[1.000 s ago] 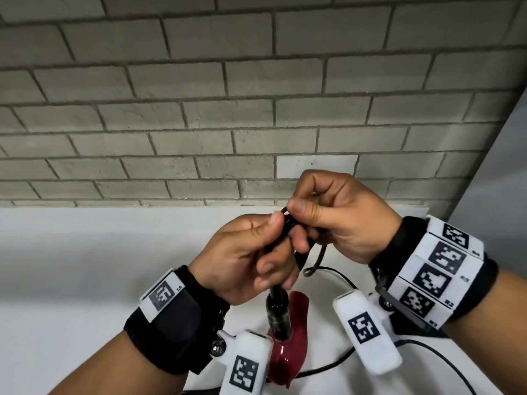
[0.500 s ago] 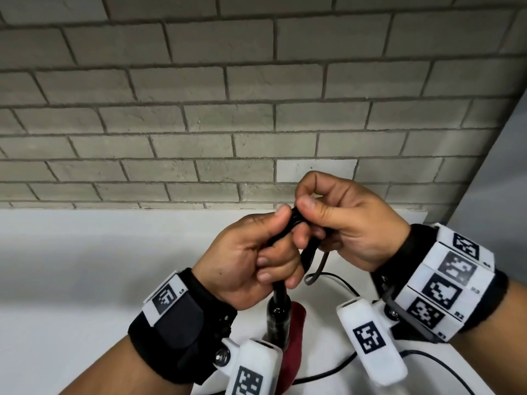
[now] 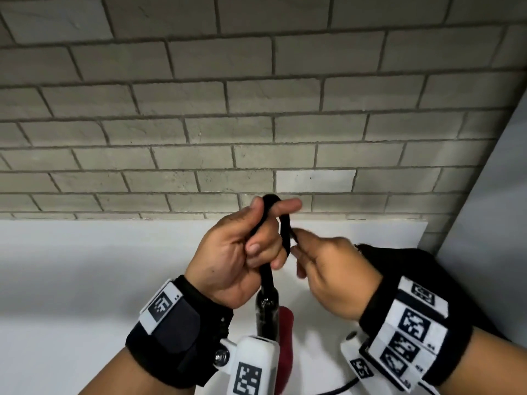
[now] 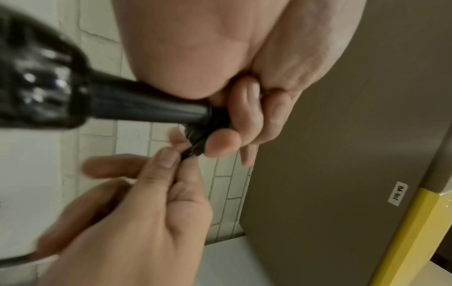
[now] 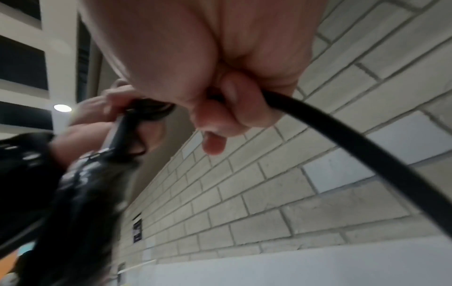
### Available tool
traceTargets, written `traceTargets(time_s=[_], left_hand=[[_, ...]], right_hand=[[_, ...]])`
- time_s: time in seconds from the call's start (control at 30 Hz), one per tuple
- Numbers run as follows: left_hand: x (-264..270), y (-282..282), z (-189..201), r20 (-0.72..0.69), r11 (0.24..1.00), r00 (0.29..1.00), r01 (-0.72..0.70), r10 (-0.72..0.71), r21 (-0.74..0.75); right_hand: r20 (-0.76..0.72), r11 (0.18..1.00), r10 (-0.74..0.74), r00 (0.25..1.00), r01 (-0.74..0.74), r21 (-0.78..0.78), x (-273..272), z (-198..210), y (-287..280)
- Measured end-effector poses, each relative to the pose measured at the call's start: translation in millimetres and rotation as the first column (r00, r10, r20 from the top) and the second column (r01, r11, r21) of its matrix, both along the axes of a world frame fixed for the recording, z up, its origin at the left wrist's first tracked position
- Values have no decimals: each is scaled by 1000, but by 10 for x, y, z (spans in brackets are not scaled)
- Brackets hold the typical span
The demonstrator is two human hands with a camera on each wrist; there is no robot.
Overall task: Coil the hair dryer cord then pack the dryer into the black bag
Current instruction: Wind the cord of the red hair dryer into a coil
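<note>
1. The left hand (image 3: 242,252) now holds a tall loop of the cord (image 3: 285,232) up in front of the brick wall (image 3: 256,124). Half a second ago both hands were bunched together over the same spot, with the loop hidden between them.
2. Its lower fingers are curled round the cord where it leaves the dryer (image 3: 268,312), while the forefinger and thumb stick up through the top of the loop.
3. The right hand (image 3: 333,269) has dropped lower and to the right of the loop. It pinches the cord just beside the loop's right leg; the right wrist view shows the free length (image 5: 367,151) trailing out of that closed grip.
4. The dryer hangs just below the left hand, above the white table (image 3: 85,280).
5. A black shape, probably the black bag (image 3: 405,260), lies behind the right wrist.
6. My reading: one turn is formed and coiling is underway, packing not begun.
</note>
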State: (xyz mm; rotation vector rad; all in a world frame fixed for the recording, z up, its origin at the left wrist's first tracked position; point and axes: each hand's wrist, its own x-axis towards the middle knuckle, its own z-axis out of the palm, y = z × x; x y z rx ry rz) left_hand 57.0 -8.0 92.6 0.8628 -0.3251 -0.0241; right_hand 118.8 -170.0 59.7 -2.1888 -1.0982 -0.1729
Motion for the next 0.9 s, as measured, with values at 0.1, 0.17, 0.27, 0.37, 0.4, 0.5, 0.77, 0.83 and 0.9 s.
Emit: traceTargets(time_s=[0.1,0.17,0.27,0.37,0.4,0.5,0.77,0.83,0.9], left_hand=[[47,7,65,27,996,997,-77,78,-51],[72,-19,100,38,989,988,-146,147,-32],[119,-78,96,32,940,942,-334,333,65],[178,-110,7,81,845,872,-488,483,218],[179,-124,-11,136,794,846,-531,515,295],[142,-161,-61,349,564,787,-611,509,555],[20,-60,-166,357,509,908,-419,220,752],[-25,-31,-135,314,578,940,-331,134,746],[-68,-18,-122,256,609,964,-242,66,755]], right_hand=[[-55,981,61,997,-70,-180,-162,-30,84],[-117,975,60,991,-83,-207,-150,6,91],[-150,980,105,983,-128,-153,-119,141,39],[-160,987,125,979,-139,-76,-163,246,-28],[-187,991,121,975,-129,-29,-179,269,-44],[-413,977,172,894,-102,186,-203,311,-67],[-300,989,74,951,-31,144,-68,614,-214],[-115,991,108,988,-97,90,-33,746,-251],[47,988,155,987,-156,11,-30,836,-256]])
